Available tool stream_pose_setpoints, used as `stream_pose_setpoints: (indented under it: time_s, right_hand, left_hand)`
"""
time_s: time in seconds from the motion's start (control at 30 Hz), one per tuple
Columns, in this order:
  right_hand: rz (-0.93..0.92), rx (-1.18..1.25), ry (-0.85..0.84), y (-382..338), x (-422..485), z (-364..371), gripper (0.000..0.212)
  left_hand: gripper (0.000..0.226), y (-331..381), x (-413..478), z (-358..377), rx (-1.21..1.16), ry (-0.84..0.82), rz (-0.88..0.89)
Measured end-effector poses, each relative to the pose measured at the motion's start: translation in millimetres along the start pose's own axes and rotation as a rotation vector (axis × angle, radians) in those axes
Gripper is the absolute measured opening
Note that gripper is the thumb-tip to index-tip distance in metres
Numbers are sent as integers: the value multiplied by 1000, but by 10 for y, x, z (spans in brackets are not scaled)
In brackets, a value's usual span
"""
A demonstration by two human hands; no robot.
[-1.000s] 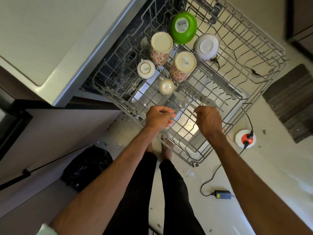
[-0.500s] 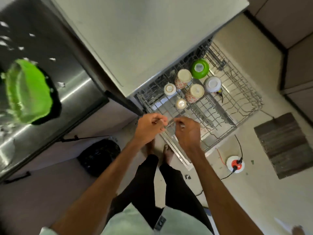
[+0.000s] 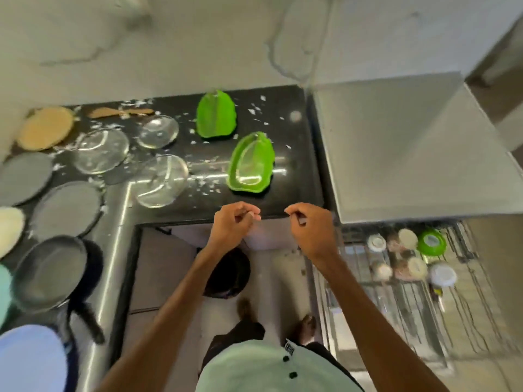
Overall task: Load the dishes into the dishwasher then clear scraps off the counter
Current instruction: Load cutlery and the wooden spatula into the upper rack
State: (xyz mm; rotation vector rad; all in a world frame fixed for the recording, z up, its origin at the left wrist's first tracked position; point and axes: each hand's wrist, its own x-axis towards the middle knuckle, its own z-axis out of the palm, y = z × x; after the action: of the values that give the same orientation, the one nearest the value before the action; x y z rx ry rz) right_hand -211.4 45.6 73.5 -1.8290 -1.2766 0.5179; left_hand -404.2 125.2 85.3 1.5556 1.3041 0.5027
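Dishes are spread over the black counter across the left and middle of the frame, and more are set in the dishwasher rack at the lower right. At the far left edge, a cream plate is seen beside 3 grey round plates. A tan round board lies above them at the upper left. Just right of the board, a wooden spatula is laid flat near the wall. Below it, 3 clear glass plates are grouped close together. White scraps are scattered over the counter around the glass plates and further right. In the middle of the frame, 2 green leaf-shaped dishes are placed apart from each other, 1 near the wall and 1 nearer the front edge. Below the nearer one, the left hand and the right hand are held side by side in front of the counter edge, apart. The fingers of each hand are curled in towards the thumb, and nothing can be made out in either grip through the blur. On the floor under the left hand, a black bag is seen. To the right, the grey dishwasher top adjoins the counter. Under it the rack is pulled out, holding upturned cups, a green bowl and a white bowl.
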Motion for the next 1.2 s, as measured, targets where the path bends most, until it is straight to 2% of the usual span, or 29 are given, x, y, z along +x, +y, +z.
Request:
stream_pose_setpoints:
  time_s: [0.27, 0.67, 0.77, 0.97, 1.2]
  right_hand:
    - [-192, -13, -190, -1121, 684, 1041, 19]
    - [-313, -48, -354, -1945, 1481, 2189, 14]
    - [-351, -56, -394, -2102, 1745, 2396, 13]
    - [-487, -108, -473, -2398, 2329, 2715, 11]
    - [-533, -163, -661, -2672, 2814, 3172, 10]
  left_hand:
    - [20, -290, 90, -1251, -46, 132, -88]
    - [22, -836, 433, -2651, 49, 354, -86]
    - [25, -882, 575, -2876, 54, 412, -101]
    - [16, -900, 877, -3172, 91, 525, -122]
    - [15, -948, 1093, -3430, 39, 701, -198]
